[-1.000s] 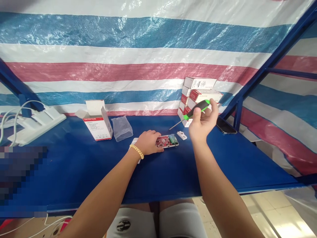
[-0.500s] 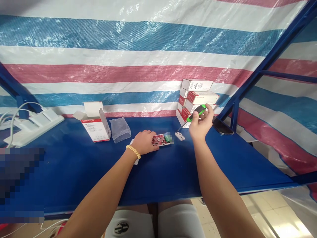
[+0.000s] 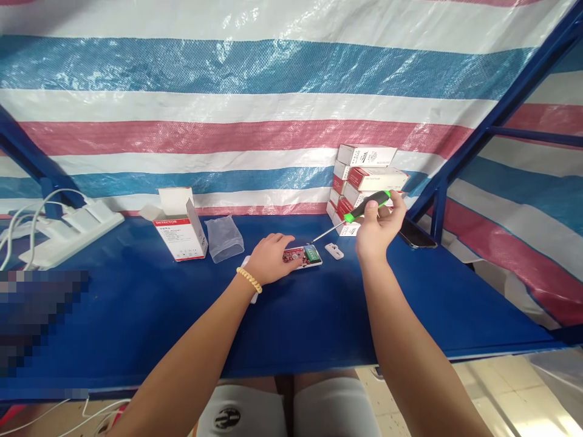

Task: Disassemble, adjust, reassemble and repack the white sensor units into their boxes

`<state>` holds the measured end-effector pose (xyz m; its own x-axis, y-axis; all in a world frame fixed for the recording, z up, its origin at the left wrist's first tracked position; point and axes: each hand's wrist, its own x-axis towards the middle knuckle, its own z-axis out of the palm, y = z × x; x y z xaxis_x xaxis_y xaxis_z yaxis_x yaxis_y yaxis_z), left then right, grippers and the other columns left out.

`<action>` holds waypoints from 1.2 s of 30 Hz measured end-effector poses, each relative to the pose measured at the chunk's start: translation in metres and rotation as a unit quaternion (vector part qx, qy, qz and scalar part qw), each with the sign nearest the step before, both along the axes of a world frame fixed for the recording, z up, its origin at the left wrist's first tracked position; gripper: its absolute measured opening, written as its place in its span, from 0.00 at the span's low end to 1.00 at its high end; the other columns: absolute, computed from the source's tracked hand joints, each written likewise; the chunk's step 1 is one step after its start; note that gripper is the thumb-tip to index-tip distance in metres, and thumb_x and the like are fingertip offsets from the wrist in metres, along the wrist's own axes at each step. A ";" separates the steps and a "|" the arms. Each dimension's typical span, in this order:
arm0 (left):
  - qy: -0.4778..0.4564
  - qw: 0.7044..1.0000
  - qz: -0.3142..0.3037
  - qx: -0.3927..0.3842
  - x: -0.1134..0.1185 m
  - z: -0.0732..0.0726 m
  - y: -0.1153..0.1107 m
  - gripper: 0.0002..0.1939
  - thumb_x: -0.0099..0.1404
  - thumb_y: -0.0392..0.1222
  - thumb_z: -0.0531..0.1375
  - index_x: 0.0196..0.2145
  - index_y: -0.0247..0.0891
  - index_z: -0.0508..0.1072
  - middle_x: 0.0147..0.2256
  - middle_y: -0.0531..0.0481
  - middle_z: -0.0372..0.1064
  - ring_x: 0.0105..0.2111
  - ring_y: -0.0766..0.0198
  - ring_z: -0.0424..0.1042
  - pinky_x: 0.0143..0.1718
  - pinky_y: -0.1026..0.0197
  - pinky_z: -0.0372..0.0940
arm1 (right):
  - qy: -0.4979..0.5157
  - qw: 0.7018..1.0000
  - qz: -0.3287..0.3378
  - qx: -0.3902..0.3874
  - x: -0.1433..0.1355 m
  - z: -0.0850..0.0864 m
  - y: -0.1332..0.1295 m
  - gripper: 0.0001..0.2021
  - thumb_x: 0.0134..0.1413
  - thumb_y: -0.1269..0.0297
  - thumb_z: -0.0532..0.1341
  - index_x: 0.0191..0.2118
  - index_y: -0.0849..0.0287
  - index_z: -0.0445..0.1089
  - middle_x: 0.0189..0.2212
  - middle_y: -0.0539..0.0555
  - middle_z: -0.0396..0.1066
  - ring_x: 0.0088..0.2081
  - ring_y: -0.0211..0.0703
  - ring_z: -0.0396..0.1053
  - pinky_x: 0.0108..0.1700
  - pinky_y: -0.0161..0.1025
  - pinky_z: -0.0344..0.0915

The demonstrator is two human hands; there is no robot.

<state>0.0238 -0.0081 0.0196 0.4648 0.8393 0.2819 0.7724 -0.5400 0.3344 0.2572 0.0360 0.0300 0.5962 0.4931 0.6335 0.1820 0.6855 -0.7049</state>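
My left hand point(image 3: 271, 258) grips the left end of a red circuit board point(image 3: 294, 255) set in a white housing, with a green terminal block point(image 3: 312, 254) at its right end. In my right hand point(image 3: 380, 224) is a screwdriver point(image 3: 367, 206) with a green and black handle. Its shaft slants down to the left, and the tip is at the board's upper edge near the terminal block; contact cannot be made out. Right of the board lies a small white plastic bracket point(image 3: 334, 250). Partly hidden under my left wrist is another white piece point(image 3: 254, 297).
An open detector box point(image 3: 182, 240) and a clear plastic bag point(image 3: 225, 238) stand to the left. Several stacked boxes point(image 3: 367, 156) and a phone point(image 3: 418, 235) are at the right rear. A white power strip point(image 3: 68, 233) lies far left on the blue table point(image 3: 300, 328).
The screwdriver tip has moved left from beside the white bracket to the board's upper edge. My left hand still holds the board. The whole view has shifted slightly.
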 end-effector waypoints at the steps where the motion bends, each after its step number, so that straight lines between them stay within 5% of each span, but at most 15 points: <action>1: -0.014 1.000 -0.003 0.012 0.001 0.000 0.000 0.26 0.63 0.55 0.58 0.54 0.36 0.68 0.52 0.42 0.70 0.53 0.51 0.67 0.55 0.50 0.62 | 0.018 1.000 0.017 -0.008 -0.002 0.000 0.000 0.26 0.52 0.46 0.61 0.54 0.48 0.57 0.36 0.51 0.68 0.37 0.44 0.73 0.37 0.48 0.73; 11: -0.004 0.998 -0.032 0.054 0.003 0.000 0.001 0.12 0.67 0.45 0.57 0.43 0.39 0.76 0.42 0.46 0.75 0.44 0.57 0.72 0.47 0.55 0.64 | 0.075 0.993 0.085 -0.043 -0.019 0.000 -0.003 0.27 0.50 0.46 0.63 0.53 0.49 0.57 0.34 0.50 0.67 0.35 0.41 0.72 0.34 0.45 0.73; 29: 0.007 0.996 -0.059 0.066 0.003 -0.001 0.002 0.18 0.72 0.45 0.49 0.35 0.41 0.78 0.36 0.49 0.77 0.39 0.60 0.72 0.44 0.56 0.60 | 0.086 0.991 0.094 -0.035 -0.021 0.002 -0.003 0.25 0.49 0.48 0.64 0.51 0.49 0.58 0.33 0.48 0.67 0.34 0.40 0.71 0.33 0.44 0.73; 36: -0.063 0.993 -0.011 0.102 0.003 -0.002 0.001 0.17 0.72 0.44 0.49 0.35 0.40 0.76 0.35 0.49 0.76 0.38 0.61 0.72 0.43 0.57 0.61 | 0.131 0.986 0.099 -0.041 -0.019 0.003 -0.002 0.28 0.46 0.46 0.66 0.50 0.50 0.56 0.33 0.47 0.66 0.34 0.39 0.72 0.32 0.42 0.73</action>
